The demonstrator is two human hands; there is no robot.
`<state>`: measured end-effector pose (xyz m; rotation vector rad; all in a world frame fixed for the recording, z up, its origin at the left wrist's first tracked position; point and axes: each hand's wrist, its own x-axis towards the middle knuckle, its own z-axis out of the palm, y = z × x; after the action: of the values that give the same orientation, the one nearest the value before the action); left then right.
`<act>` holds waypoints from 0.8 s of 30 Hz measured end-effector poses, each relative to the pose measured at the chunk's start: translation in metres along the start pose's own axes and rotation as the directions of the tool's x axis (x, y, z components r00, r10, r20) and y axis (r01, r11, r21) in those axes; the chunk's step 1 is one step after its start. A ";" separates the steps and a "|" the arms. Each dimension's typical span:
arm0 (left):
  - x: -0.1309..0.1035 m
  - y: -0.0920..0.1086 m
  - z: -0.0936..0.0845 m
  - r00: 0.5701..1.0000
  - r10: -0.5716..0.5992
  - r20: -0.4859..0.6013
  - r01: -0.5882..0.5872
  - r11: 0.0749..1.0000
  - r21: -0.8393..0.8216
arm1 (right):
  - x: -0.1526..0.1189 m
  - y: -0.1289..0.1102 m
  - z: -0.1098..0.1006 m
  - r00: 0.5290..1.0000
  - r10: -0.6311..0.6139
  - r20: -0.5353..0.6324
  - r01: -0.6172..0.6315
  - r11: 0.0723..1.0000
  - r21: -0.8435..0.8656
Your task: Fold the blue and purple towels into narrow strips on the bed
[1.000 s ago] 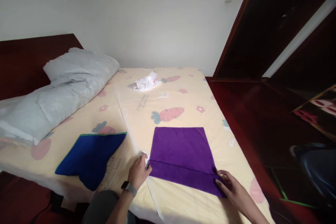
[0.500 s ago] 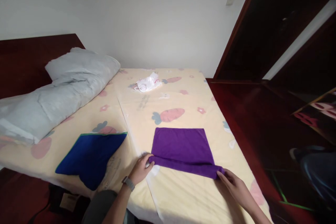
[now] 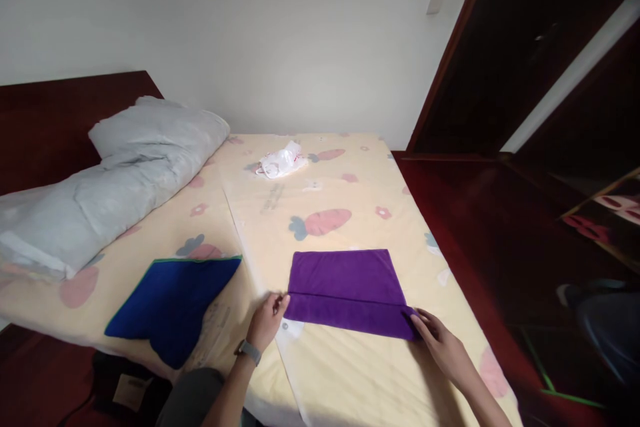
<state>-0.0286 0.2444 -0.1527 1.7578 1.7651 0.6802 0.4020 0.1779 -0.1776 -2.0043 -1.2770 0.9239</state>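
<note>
A purple towel (image 3: 345, 273) lies on the bed in front of me, its near edge folded over into a flat band. My left hand (image 3: 266, 321), with a watch on the wrist, pinches the band's left end between thumb and fingers. At the band's right end, my right hand (image 3: 443, 345) grips the corner, thumb on top and the fingers partly hidden beneath. To the left of my left hand rests a blue cloth (image 3: 173, 303) with green edging, spread out with one lobe toward me.
The bed (image 3: 350, 380) has a cream sheet printed with carrots. A grey quilt (image 3: 135, 160) is bunched by the dark headboard (image 3: 65, 103) at left. A white plastic bag (image 3: 283, 161) lies toward the wall. Slippers (image 3: 620, 207) and a dark chair-like shape (image 3: 605, 320) are at right.
The folded strip along the purple towel's near edge now lies flatter and wider. Both hands remain at its ends, and my right hand has shifted slightly.
</note>
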 end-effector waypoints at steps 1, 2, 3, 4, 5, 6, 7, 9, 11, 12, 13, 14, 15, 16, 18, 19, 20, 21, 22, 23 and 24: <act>-0.002 0.002 0.001 0.999 0.011 0.030 -0.012 1.000 0.018 | 0.000 0.000 0.002 1.000 0.018 0.004 -0.018 1.000 0.014; -0.003 0.004 0.003 0.999 0.020 0.046 -0.022 0.999 0.046 | 0.000 0.000 0.004 0.999 0.032 0.018 -0.033 0.999 0.026; -0.004 0.006 0.006 0.999 0.023 0.045 -0.027 0.996 0.082 | 0.000 -0.001 0.006 0.999 0.039 0.031 -0.041 0.998 0.038; -0.004 0.007 0.010 0.999 0.024 0.031 -0.027 0.993 0.116 | 0.000 -0.003 0.008 0.998 0.041 0.040 -0.043 0.998 0.056; -0.004 0.007 0.014 1.000 0.024 0.008 -0.025 0.990 0.142 | 0.000 -0.006 0.011 0.998 0.040 0.048 -0.044 0.995 0.085; -0.003 0.007 0.018 1.000 0.025 -0.020 -0.021 0.987 0.158 | 0.000 -0.009 0.013 0.998 0.039 0.052 -0.045 0.991 0.126; -0.002 0.007 0.021 0.999 0.024 -0.046 -0.016 0.987 0.162 | -0.001 -0.012 0.015 0.998 0.035 0.053 -0.044 0.984 0.173; -0.001 0.006 0.024 0.996 0.005 -0.092 0.007 0.990 0.139 | -0.003 -0.018 0.016 0.998 0.016 0.056 -0.030 0.965 0.262; 0.000 0.005 0.021 0.993 -0.044 -0.111 0.054 0.994 0.097 | -0.006 -0.022 0.016 0.997 -0.030 0.075 0.004 0.947 0.321; 0.000 0.006 0.018 0.992 -0.074 -0.104 0.083 0.993 0.086 | -0.008 -0.022 0.015 0.993 -0.058 0.101 0.022 0.943 0.332; -0.001 0.006 0.014 0.991 -0.097 -0.091 0.106 0.989 0.098 | -0.010 -0.021 0.013 0.987 -0.081 0.135 0.033 0.944 0.327; -0.002 0.007 0.009 0.991 -0.104 -0.082 0.115 0.984 0.139 | -0.013 -0.019 0.012 0.980 -0.099 0.172 0.042 0.951 0.306; -0.004 0.009 0.004 0.992 -0.091 -0.090 0.107 0.974 0.199 | -0.016 -0.016 0.011 0.974 -0.113 0.195 0.058 0.962 0.265; -0.006 0.011 -0.001 0.992 -0.058 -0.114 0.087 0.960 0.265 | -0.019 -0.012 0.010 0.972 -0.126 0.200 0.085 0.975 0.205; -0.012 0.015 -0.010 0.985 0.058 -0.163 0.006 0.932 0.363 | -0.026 -0.005 0.008 0.975 -0.171 0.143 0.164 0.985 0.062; -0.014 0.017 -0.014 0.979 0.129 -0.160 -0.059 0.923 0.380 | -0.029 -0.002 0.007 0.971 -0.214 0.109 0.216 0.976 -0.006; -0.017 0.018 -0.017 0.973 0.199 -0.118 -0.142 0.916 0.375 | -0.032 0.000 0.006 0.959 -0.267 0.093 0.273 0.960 -0.064; -0.020 0.019 -0.020 0.963 0.265 -0.041 -0.234 0.905 0.355 | -0.035 0.002 0.006 0.942 -0.320 0.099 0.330 0.938 -0.108; -0.022 0.019 -0.022 0.945 0.323 0.054 -0.322 0.889 0.325 | -0.037 0.004 0.006 0.920 -0.370 0.127 0.386 0.912 -0.140; -0.024 0.018 -0.023 0.919 0.366 0.143 -0.393 0.871 0.295 | -0.039 0.005 0.007 0.897 -0.411 0.162 0.435 0.885 -0.166; -0.025 0.016 -0.025 0.895 0.391 0.216 -0.440 0.856 0.273 | -0.039 0.005 0.008 0.878 -0.438 0.194 0.471 0.862 -0.188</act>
<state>-0.0342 0.2206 -0.1230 2.3870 1.4564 0.4237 0.3863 0.1407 -0.1769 -1.6925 -1.9137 0.7217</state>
